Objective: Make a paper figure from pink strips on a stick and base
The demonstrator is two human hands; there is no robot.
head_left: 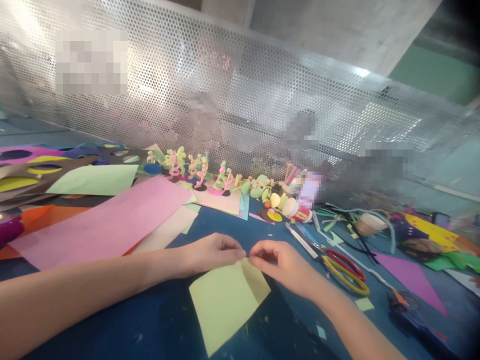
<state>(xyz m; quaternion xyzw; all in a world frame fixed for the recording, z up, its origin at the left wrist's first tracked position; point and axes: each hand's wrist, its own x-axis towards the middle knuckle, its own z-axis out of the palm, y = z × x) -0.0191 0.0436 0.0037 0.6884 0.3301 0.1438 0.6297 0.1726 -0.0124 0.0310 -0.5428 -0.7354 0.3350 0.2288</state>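
Nearest, at 6 o'clock on the blue worktop [157, 325]: a yellow sheet [225, 300], lying flat except for its far right corner, turned over in a darker flap. At that far edge, both hands meeting: left hand [210, 252] and right hand [279, 265], fingers [258, 259] of each pinched on the sheet's top edge where the flap begins, thumbs and forefingers almost touching each other. Judging by the single turned corner, folding only just begun: one flap started, crease not yet pressed flat, rest of the sheet unfolded. At 3 o'clock, just beside the right hand, scissors [343, 270] with red and yellow loops, lying untouched; beyond them a purple triangle [412, 280] and small scraps. At 9 o'clock, well apart from the hands, a long pink sheet [108, 220] over cream and orange ones, a green sheet [93, 180] behind it. Farther, at 12 o'clock, a row of small curled paper figures [198, 170] standing upright on discs, apparently finished pieces, then paper rolls and a glue bottle [300, 210] lying on its side. At 10 o'clock, dark card with round holes cut out [33, 167]. Farthest, a perforated metal screen [262, 100] closing off the worktop.
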